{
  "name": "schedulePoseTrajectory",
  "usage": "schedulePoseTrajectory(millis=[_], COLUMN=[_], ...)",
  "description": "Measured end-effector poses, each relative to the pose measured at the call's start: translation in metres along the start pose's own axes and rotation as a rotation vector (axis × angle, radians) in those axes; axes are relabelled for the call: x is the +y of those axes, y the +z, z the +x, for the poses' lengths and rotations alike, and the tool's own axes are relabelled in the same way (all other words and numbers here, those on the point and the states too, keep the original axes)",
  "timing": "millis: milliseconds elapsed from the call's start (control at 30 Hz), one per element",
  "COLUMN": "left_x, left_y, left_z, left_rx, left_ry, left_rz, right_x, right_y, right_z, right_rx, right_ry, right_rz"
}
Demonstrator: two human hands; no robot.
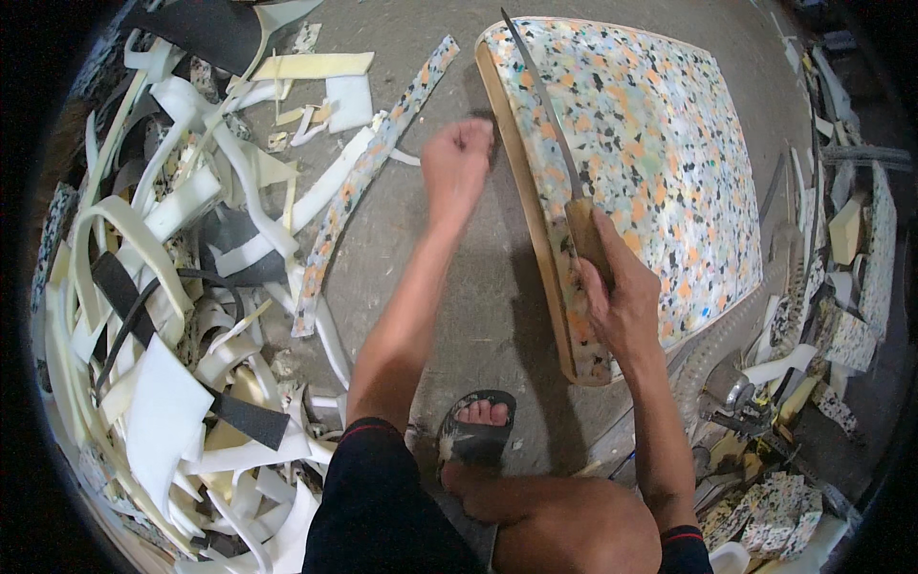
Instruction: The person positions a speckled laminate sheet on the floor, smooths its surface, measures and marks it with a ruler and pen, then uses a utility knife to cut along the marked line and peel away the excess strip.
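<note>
My right hand is wrapped round the wooden handle of a long knife, whose thin blade points away from me and runs over the left side of a speckled foam pad. The pad is cushion-shaped, mottled white, orange and black, with a tan board-like edge along its left side. Just left of that edge, my left hand is curled closed, apart from the pad, and nothing shows in its fingers. A long strip of the same speckled foam lies on the floor further left.
A heap of white, cream and black foam offcuts covers the floor at left. More scraps, a ribbed hose and a metal tool lie at right. My sandalled foot rests on the grey floor near the pad.
</note>
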State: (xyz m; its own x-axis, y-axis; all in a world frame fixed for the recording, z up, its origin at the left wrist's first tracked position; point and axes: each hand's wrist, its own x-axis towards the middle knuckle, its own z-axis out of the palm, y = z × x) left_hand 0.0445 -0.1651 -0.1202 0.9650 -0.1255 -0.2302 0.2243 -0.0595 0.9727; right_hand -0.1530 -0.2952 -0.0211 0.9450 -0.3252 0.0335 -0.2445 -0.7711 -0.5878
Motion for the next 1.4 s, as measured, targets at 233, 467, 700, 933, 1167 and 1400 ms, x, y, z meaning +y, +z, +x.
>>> schedulePoseTrajectory(millis=[233,467,700,933,1167,1400], left_x=[0.013,0.001,0.01,0.004,-0.001,0.022], left_y=[0.029,0.038,0.038,0.036,0.028,0.04], left_z=[0.089,0.155,0.164,0.175,0.179,0.165], left_rx=[0.054,0.134,0.029,-0.082,-0.07,-0.03], left_ry=[0.078,0.163,0.056,0.102,0.105,-0.017], left_rz=[-0.016,0.104,0.077,0.052,0.036,0.219], right_x=[0.004,-0.012,-0.014,-0.016,-0.011,-0.01], right_y=[0.008,0.02,0.018,0.025,0.023,0.029], right_z=[0.024,0.055,0.053,0.09,0.065,0.101], right_rx=[-0.06,-0.04,-0.046,-0.038,-0.06,-0.033], right_ry=[0.007,0.042,0.087,0.02,0.029,-0.08], right_rz=[-0.018,-0.048,-0.025,-0.155,-0.12,-0.181])
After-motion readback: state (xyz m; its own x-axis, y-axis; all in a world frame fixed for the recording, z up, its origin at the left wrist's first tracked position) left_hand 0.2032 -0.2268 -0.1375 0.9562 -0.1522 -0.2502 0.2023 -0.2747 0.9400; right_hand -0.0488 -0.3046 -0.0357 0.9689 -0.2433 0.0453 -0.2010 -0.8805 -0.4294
